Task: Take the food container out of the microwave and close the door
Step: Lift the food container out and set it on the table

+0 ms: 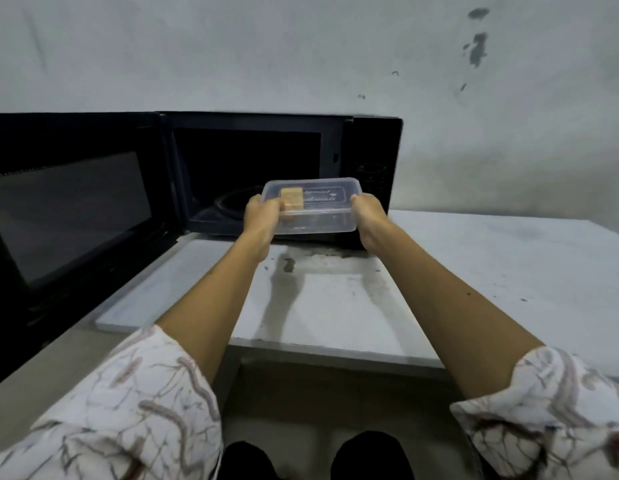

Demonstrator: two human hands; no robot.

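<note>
here, both hands, left hand (261, 216) and right hand (369, 213), grasping clear food container (313, 211), microwave (284, 168) door (69, 209) open leftward, stained counter (474, 265) below

Cursive white lettering on dark label of the food container (310, 206) lid — too blurred to read. Tiny markings on microwave (370, 174) control panel — illegible too.

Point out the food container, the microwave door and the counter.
food container (318, 206): head view, on its clear lid.
microwave door (69, 209): head view, on the dark window of the open door.
counter (491, 265): head view, on bare white top right of the arms.
</note>
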